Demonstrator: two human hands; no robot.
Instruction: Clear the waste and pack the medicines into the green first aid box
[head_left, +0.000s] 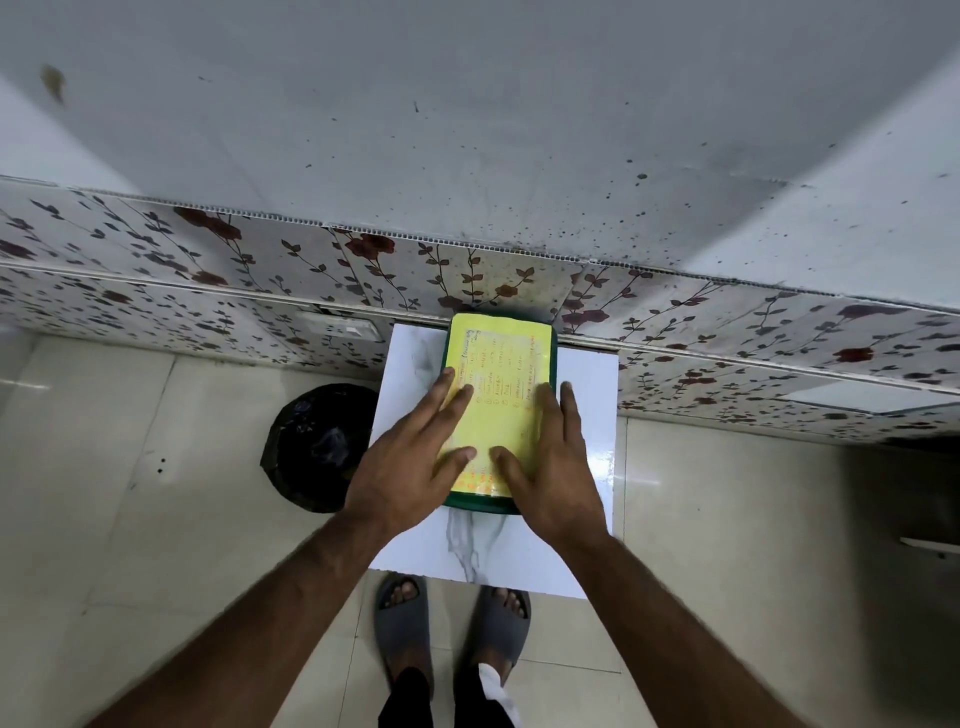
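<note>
The green first aid box (554, 358) lies closed on a small white marble-patterned table (587, 415). Its lid carries a yellow label with orange writing (498, 374). My left hand (410, 462) rests flat on the lid's left side, fingers spread. On the lid's right side my right hand (550, 467) lies flat too, its fingers along the right edge. Both thumbs point inward near the label's lower part. No medicines or waste show on the table.
A bin lined with a black bag (317, 447) stands on the tiled floor left of the table. The table backs onto a floral-tiled wall (208, 280) with a white socket (340, 327). My feet in grey slippers (452, 629) stand at its near edge.
</note>
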